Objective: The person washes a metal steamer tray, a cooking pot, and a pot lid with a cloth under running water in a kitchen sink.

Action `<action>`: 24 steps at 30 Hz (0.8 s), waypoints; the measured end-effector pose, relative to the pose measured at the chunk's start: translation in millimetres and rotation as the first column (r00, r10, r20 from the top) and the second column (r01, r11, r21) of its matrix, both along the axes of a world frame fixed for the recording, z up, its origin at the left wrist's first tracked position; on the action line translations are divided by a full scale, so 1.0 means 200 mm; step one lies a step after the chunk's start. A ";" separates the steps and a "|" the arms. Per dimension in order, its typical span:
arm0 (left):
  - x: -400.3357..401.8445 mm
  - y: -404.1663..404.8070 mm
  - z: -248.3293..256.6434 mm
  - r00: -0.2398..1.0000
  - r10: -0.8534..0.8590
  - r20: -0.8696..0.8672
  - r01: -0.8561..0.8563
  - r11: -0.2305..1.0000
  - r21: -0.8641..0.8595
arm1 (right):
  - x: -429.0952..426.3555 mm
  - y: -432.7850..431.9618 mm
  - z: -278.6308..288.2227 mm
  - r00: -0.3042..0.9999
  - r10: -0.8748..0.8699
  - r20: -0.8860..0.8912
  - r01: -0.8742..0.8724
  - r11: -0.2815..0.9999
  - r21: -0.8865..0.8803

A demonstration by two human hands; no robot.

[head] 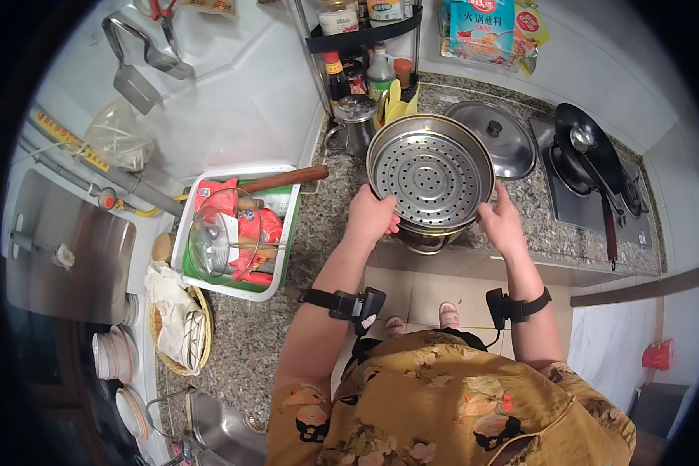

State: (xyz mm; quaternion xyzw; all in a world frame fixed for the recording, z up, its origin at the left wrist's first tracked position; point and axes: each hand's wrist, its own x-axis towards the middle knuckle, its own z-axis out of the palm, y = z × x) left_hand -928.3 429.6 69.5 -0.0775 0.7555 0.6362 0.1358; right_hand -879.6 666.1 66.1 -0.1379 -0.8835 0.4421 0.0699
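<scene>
A round stainless-steel steamer tier with a perforated bottom is between my hands. My left hand grips its near left side, fingers curled under the rim. At the near right side, my right hand holds it with the thumb at the wall and a finger stretched up along the outside. Below the tier shows part of a steel pot with a loop handle at the front. Whether the tier rests on the pot or is raised off it, I cannot tell. Behind it to the right lies a domed metal lid with a black knob.
A gas hob at right carries a black wok with a ladle in it. At left stands a white basin of packets and a glass lid. A steel jug and a condiment rack are behind; a sink is front left.
</scene>
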 end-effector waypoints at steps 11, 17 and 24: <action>0.06 0.01 -0.05 0.993 0.110 0.050 -0.114 0.990 0.084 | -0.07 0.04 -0.13 0.997 -0.030 -0.068 0.029 0.999 -0.023; 0.13 -0.35 -0.04 0.970 0.145 -0.194 -0.153 0.988 -0.026 | 0.00 0.15 -0.14 0.995 -0.059 -0.080 0.035 0.959 -0.280; 0.18 -1.22 0.07 0.653 -0.047 -0.755 -0.747 0.124 -0.654 | 0.15 0.19 -0.07 1.000 -0.024 -0.004 0.020 0.918 -0.396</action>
